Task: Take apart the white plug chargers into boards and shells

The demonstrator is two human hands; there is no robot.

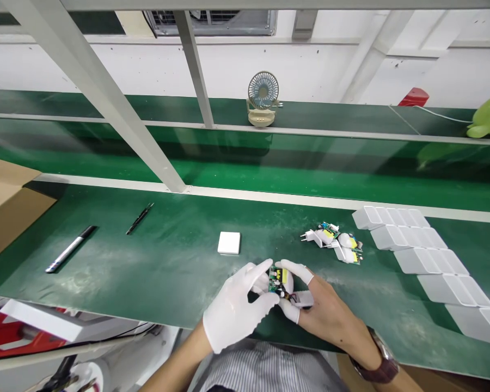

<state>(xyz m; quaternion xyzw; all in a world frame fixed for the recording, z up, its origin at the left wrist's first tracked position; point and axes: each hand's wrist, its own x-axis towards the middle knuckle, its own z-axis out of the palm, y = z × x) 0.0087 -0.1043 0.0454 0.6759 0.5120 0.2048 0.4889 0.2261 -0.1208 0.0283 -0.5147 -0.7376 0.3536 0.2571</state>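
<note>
A small green circuit board (pixel 276 280) with a yellow-wrapped part is held between both hands near the table's front edge. My left hand (pixel 239 310), in a white glove, grips its left side with thumb and fingers. My right hand (pixel 329 307), with white covers on the fingertips, closes round the right side. A white plastic housing (pixel 304 298) lies against the right palm, and short dark wires show between it and the board. Part of the board is hidden by the fingers. Beyond the hands, a flat white square block (pixel 229 243) rests on the green table.
Several boards with white plug housings (pixel 335 239) lie in a pile to the right. Rows of translucent white bins (pixel 418 239) stand farther right. A marker pen (pixel 71 249), black tweezers (pixel 139 219) and a cardboard box (pixel 16 212) are leftward. A small fan (pixel 263 92) stands on the back shelf.
</note>
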